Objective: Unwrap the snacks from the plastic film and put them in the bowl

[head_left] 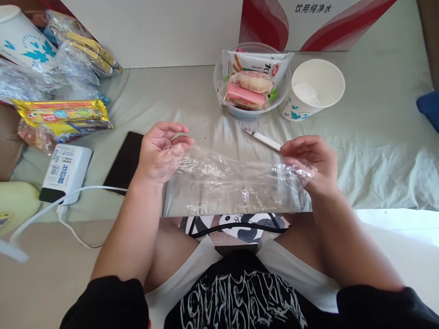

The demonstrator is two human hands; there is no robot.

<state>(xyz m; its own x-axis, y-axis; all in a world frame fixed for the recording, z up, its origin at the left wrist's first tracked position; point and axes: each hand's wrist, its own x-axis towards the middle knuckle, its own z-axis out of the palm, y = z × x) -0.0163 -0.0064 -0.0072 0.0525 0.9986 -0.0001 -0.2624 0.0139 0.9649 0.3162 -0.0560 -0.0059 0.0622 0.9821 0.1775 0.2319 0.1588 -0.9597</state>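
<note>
Clear plastic wrap (233, 183) stretches between both hands: left hand (159, 153) pinches one crumpled end, right hand (308, 162) grips the other. Just beyond the right hand lies a white knife (262, 139). Pulling harder could tear the thin film.

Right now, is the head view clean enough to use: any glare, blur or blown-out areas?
Head view: sharp at centre, both the left hand and right hand crisp; glare flecks the clear film stretched between them; the white surface at lower right is blown out; a blurred pale object intrudes at the left edge.
</note>
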